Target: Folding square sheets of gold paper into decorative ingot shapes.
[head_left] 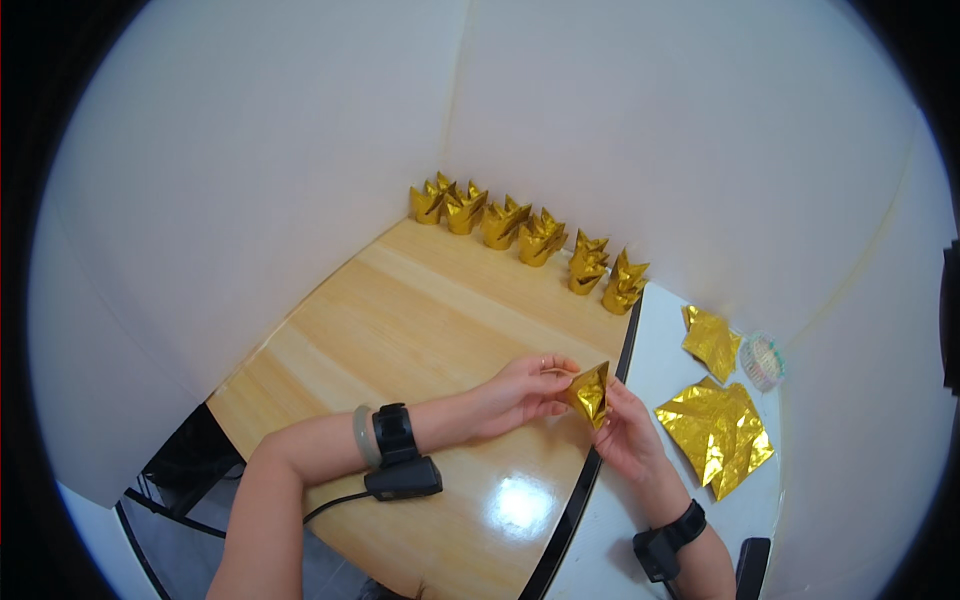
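Between both hands is a folded piece of gold foil paper, coming to a point at the top and showing a creased, shiny hollow face. My left hand pinches its left edge with thumb and fingertips. On the other side my right hand grips the right edge, its thumb along the paper and some fingers hidden behind. The paper is held above the wooden table near the black seam. To the right of it, flat creased gold foil sheets lie on the white surface.
Several gold foil crowns stand in a row along the far edge of the wooden tabletop, against white walls. A smaller gold sheet and a clear round container of small sticks sit at right. A black device lies near the lower right.
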Demonstrator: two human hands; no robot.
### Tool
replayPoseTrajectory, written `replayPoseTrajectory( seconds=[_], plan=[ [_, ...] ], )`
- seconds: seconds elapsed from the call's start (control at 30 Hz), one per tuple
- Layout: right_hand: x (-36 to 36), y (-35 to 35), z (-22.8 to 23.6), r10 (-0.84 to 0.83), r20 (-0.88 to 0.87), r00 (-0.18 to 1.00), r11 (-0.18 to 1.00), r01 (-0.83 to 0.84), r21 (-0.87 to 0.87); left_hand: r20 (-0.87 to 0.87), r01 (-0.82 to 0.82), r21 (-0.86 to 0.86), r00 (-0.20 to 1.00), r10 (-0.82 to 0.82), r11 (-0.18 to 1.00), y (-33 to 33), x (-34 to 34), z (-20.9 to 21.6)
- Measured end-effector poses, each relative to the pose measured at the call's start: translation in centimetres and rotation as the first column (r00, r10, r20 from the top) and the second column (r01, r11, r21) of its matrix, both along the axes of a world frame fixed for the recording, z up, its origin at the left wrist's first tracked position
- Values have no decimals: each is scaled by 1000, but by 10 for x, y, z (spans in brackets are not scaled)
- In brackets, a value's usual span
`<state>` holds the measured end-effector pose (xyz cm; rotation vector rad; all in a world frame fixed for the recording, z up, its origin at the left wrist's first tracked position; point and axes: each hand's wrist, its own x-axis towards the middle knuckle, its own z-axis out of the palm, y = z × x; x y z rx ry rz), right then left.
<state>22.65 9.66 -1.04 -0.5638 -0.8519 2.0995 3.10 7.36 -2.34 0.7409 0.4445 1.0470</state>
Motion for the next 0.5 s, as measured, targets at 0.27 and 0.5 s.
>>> replayPoseTrajectory(
  seconds=[0.27,0.5],
  plan=[
    [3,-5,19,47,399,916,997,-65,31,-302,130,953,446,843,273,-6,-12,13],
    [6,1,7,200,550,811,954,-288,78,-325,517,854,460,827,48,-9,-16,33]
  ],
)
